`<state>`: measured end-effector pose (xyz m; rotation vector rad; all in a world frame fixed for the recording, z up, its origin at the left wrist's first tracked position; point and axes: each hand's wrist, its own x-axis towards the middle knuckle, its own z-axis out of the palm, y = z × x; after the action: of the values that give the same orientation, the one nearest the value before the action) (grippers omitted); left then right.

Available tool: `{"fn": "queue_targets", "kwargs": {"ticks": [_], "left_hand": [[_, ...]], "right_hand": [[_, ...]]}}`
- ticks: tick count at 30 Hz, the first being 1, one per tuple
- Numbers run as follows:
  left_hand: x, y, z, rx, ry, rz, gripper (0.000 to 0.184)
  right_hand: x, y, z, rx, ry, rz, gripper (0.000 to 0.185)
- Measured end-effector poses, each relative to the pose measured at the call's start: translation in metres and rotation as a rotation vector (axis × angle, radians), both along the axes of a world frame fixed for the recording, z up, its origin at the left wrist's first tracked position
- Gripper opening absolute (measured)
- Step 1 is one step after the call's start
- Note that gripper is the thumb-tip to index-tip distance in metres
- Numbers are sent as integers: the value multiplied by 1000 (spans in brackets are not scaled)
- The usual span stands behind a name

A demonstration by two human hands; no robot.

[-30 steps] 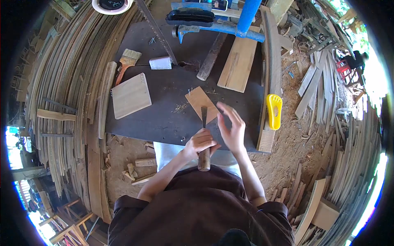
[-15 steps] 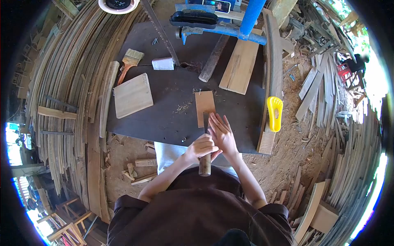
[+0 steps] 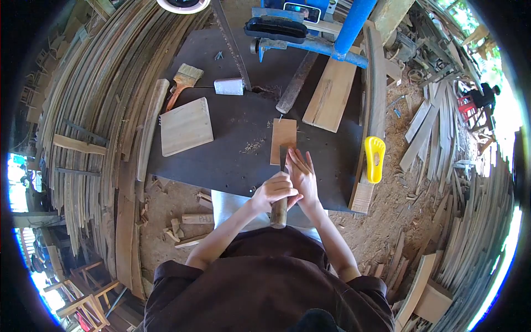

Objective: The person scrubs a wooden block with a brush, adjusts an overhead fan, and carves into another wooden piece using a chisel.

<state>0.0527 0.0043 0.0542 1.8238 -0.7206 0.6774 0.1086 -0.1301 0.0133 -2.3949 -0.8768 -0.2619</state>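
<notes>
Compared with a second ago, the right hand (image 3: 302,174) is lowered beside the chisel (image 3: 279,216), and the small board (image 3: 284,134), slanted then, now lies nearly straight away from the body. Nearest is the dark brown shirt (image 3: 271,282), with the butt of the chisel handle pointing back at it. The left hand (image 3: 274,189) is wrapped around that handle, its knuckles up. The right hand lies just beyond, fingers stretched out along the right side of the blade (whether they press on it, I cannot tell). The blade reaches the near end of the small board, which lies flat on the dark worktop (image 3: 232,166), near its front edge.

Left of the small board is a scatter of shavings (image 3: 253,146). Further left lies a squarish board (image 3: 187,126), while a yellow foot-shaped piece (image 3: 375,159) sits on the wooden strip along the right edge. Past the small board are a wooden bar (image 3: 298,83) and, to its right, a longer plank (image 3: 332,95). Over on the left, a paintbrush (image 3: 187,77) lies behind the squarish board, near a white block (image 3: 229,87). A toothed saw blade (image 3: 232,47) rises beside the block. Farthest off stand a blue metal frame (image 3: 354,30) and a phone (image 3: 303,11), its screen lit.
</notes>
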Motion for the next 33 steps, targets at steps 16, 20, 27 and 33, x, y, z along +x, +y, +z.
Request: {"fn": "queue_targets", "kwargs": {"ticks": [16, 20, 27, 33], "left_hand": [[35, 2, 0, 0, 36, 2, 23], [33, 4, 1, -22, 35, 14, 24], [14, 3, 5, 25, 38, -17, 24], [27, -2, 10, -20, 35, -4, 22]], "right_hand": [[18, 3, -2, 80, 43, 40, 60], [17, 1, 2, 118, 82, 19, 50], [22, 4, 1, 175, 111, -69, 27], [23, -3, 1, 220, 154, -2, 29]]}}
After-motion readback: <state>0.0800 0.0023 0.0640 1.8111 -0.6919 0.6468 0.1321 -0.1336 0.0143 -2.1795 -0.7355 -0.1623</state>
